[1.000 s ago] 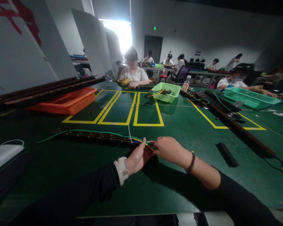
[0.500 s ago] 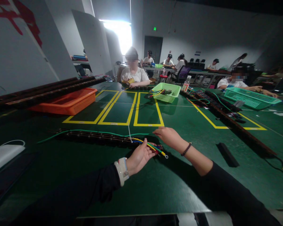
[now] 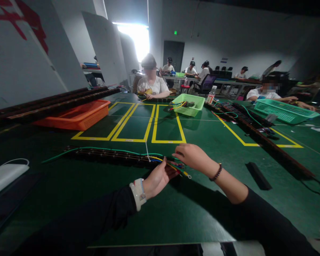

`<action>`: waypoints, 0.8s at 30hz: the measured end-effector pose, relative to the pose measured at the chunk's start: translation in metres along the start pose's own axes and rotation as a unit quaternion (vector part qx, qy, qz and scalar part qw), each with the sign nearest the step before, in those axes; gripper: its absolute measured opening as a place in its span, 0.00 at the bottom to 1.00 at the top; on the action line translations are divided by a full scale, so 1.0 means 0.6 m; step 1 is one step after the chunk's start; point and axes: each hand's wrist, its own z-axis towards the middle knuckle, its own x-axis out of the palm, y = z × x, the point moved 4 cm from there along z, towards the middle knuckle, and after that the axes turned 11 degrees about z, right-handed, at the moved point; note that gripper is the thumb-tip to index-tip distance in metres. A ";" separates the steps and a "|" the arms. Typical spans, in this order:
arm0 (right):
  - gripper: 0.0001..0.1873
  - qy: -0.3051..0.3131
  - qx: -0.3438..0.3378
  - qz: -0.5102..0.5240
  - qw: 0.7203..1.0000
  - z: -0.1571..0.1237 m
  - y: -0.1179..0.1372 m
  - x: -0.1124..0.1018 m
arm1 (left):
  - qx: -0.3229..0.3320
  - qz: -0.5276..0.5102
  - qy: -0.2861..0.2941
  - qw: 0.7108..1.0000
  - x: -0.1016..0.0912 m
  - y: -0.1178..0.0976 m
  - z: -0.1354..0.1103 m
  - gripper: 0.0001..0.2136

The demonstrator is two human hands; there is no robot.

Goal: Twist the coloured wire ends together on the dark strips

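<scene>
My left hand [image 3: 158,179] is closed round a bundle of coloured wires [image 3: 156,159], thumb on top. A yellow-sleeved ring terminal [image 3: 189,176] pokes out past its fingers. The wires come from the right end of a long dark strip [image 3: 109,157] lying on the table. Along the strip's top runs a loose green wire [image 3: 96,148]. My right hand [image 3: 194,159] pinches the right end of this wire just above the bundle; its fingertips are partly hidden. A white cable tie [image 3: 147,147] stands up from the wires left of my left hand.
An orange basket [image 3: 88,115] sits at the left beneath long dark strips [image 3: 56,103]. Further back is a green basket [image 3: 200,106] with wires. More strips [image 3: 266,142] and a short black bar [image 3: 258,176] lie right. A phone [image 3: 9,202] lies left. Several people sit beyond.
My right hand has come down a little towards the bundle, bringing the green wire's end lower. My left hand keeps its hold in nearly the same place.
</scene>
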 end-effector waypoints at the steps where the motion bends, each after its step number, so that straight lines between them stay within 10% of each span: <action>1: 0.17 0.015 0.000 0.006 1.000 -0.007 0.008 -0.002 | 0.002 -0.002 -0.003 1.000 -0.001 0.001 0.001 0.13; 7: 0.16 0.093 -0.007 -0.022 0.995 -0.032 0.038 0.016 | 0.000 0.003 -0.018 1.000 -0.003 0.003 0.003 0.14; 24: 0.16 0.057 0.004 -0.054 0.997 -0.018 0.026 0.018 | 0.020 0.043 -0.013 0.999 0.003 -0.001 -0.002 0.11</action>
